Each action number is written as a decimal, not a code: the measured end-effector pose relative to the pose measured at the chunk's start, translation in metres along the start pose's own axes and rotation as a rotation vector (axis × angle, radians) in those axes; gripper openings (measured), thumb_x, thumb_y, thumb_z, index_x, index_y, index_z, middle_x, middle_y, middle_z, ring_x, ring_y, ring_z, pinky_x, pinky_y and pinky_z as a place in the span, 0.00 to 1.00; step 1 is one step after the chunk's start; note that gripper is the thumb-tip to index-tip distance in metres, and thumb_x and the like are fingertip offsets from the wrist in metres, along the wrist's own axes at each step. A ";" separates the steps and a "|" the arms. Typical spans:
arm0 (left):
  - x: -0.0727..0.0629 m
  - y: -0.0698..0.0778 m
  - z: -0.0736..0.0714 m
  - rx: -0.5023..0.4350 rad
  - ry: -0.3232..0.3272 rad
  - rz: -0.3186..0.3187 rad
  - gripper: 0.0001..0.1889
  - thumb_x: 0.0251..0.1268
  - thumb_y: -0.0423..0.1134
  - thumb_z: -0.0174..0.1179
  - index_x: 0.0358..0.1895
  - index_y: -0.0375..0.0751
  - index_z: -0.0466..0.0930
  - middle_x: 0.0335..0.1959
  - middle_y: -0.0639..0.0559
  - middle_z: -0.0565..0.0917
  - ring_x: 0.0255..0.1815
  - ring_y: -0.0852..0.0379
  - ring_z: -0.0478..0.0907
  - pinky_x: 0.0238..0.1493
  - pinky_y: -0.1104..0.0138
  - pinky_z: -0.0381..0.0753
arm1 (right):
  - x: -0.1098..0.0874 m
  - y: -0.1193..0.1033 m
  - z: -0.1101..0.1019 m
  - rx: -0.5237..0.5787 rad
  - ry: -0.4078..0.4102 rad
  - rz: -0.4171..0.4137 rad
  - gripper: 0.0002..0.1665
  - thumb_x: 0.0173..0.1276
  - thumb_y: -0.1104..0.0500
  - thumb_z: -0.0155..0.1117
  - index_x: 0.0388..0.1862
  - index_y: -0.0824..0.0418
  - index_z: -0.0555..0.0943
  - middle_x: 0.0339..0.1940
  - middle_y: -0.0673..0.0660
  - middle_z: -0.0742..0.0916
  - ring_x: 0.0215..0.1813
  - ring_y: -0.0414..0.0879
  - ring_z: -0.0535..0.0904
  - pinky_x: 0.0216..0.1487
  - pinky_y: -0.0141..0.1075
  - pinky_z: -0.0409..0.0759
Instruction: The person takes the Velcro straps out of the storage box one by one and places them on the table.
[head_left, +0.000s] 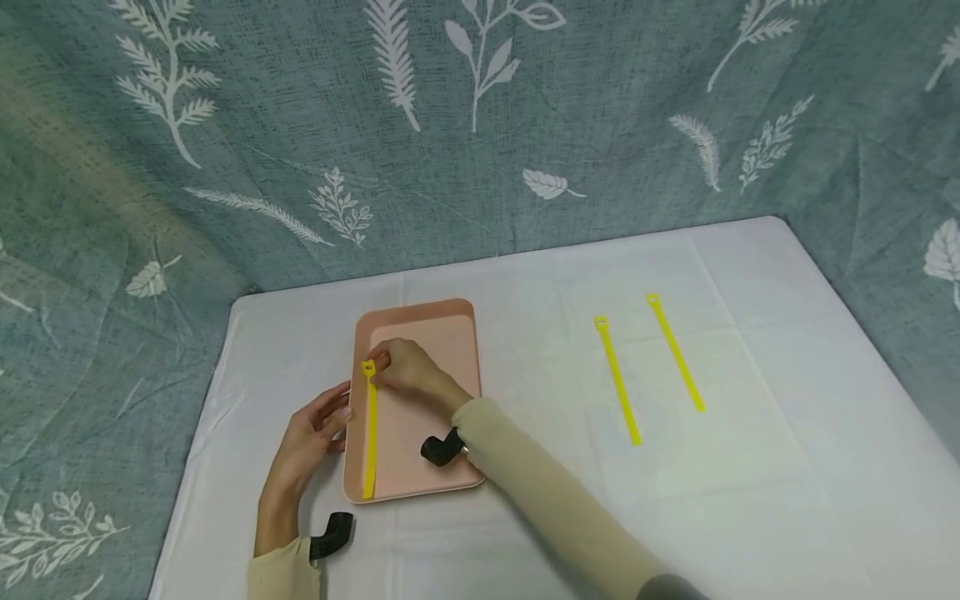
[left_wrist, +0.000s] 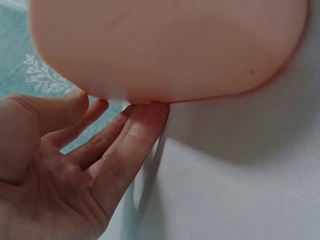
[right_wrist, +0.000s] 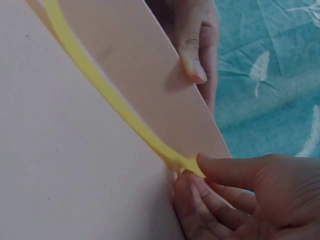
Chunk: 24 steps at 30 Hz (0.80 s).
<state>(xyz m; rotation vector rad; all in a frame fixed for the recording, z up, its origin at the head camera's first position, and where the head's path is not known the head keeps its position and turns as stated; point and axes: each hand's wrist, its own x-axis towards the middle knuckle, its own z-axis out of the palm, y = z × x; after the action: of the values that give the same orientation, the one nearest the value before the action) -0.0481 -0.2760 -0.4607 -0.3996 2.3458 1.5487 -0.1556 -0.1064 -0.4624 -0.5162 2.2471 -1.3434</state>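
Observation:
A yellow cable tie [head_left: 371,433], a flat strap with a slotted head, lies lengthwise along the left inner side of the pink tray [head_left: 427,315]. My right hand [head_left: 408,365] reaches over the tray and pinches the tie near its head. In the right wrist view the cable tie [right_wrist: 115,102] bows along the tray wall up to the thumb and fingertips of the right hand [right_wrist: 240,195]. At the tray's left edge, my left hand [head_left: 307,433] rests thumb and fingertips against the outside. The left wrist view shows the left hand's fingertips along the tray's [left_wrist: 170,55] edge.
Two more yellow cable ties lie to the right on the white-covered table, one nearer [head_left: 618,383] and one farther right [head_left: 677,354]. A green leaf-patterned curtain [head_left: 450,167] hangs behind the table [head_left: 540,517]. Dark camera mounts sit on both wrists.

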 end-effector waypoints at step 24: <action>-0.001 0.003 0.001 0.017 0.008 0.001 0.29 0.79 0.33 0.51 0.79 0.38 0.58 0.75 0.32 0.67 0.43 0.78 0.76 0.36 0.72 0.83 | -0.009 0.000 -0.010 0.171 0.004 -0.022 0.23 0.69 0.68 0.64 0.63 0.69 0.78 0.32 0.63 0.90 0.30 0.52 0.88 0.29 0.24 0.78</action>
<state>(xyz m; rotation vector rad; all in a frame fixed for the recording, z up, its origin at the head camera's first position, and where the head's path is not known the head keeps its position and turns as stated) -0.0479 -0.2738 -0.4581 -0.4013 2.3638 1.5291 -0.1542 -0.0946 -0.4565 -0.4801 2.1106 -1.5315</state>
